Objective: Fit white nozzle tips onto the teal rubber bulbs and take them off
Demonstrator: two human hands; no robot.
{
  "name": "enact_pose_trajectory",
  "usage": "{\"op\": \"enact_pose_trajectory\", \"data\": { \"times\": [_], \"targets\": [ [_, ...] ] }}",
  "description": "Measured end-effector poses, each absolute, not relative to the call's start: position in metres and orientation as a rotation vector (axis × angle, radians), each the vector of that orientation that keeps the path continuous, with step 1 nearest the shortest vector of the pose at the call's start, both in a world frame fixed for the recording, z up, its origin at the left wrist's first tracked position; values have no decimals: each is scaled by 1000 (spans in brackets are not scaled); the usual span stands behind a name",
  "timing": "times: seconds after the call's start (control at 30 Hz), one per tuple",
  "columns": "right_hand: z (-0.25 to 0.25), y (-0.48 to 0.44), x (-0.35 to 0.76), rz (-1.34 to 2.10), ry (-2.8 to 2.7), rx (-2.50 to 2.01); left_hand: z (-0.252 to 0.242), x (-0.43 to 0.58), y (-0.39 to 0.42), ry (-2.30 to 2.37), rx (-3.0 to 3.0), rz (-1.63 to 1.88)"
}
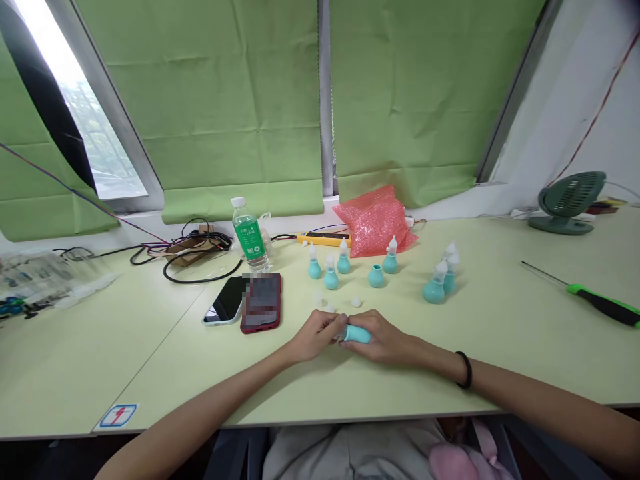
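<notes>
Near the table's front middle, my right hand is closed around a teal bulb lying on its side. My left hand meets it from the left, thumb and fingers pinched at the bulb's open end; what they hold there is too small and hidden to name. Beyond the hands stand several teal bulbs with clear pointed tips, one of them close by, and one bulb without a tip. A small whitish piece lies just past my right hand, with others beside it.
Two phones and a water bottle stand or lie left of the bulbs. A red bubble-wrap bag and yellow device are behind. Cables lie at left; a screwdriver and green fan at right.
</notes>
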State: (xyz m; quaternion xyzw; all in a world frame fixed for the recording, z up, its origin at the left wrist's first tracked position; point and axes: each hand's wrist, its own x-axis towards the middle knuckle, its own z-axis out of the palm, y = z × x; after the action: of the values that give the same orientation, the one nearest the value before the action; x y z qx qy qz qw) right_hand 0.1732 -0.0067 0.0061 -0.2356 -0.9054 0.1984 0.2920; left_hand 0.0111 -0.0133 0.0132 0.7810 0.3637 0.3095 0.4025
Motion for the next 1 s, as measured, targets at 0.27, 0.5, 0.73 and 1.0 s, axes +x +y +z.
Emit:
{"op": "enact_pose_trajectory", "data": {
  "times": [0.27,0.5,0.73,1.0],
  "targets": [
    [8,-6,171,542,-2398,-590,7,14,-7,807,1546,695],
    [-1,-1,177,290,-2389,-516,9,7,-2,668,1257,592],
    [17,38,208,145,-1996,-1064,7,6,1,668,1118,706],
    [4,63,216,-172,-2003,-1459,5,7,3,683,1092,745]
  ]
}}
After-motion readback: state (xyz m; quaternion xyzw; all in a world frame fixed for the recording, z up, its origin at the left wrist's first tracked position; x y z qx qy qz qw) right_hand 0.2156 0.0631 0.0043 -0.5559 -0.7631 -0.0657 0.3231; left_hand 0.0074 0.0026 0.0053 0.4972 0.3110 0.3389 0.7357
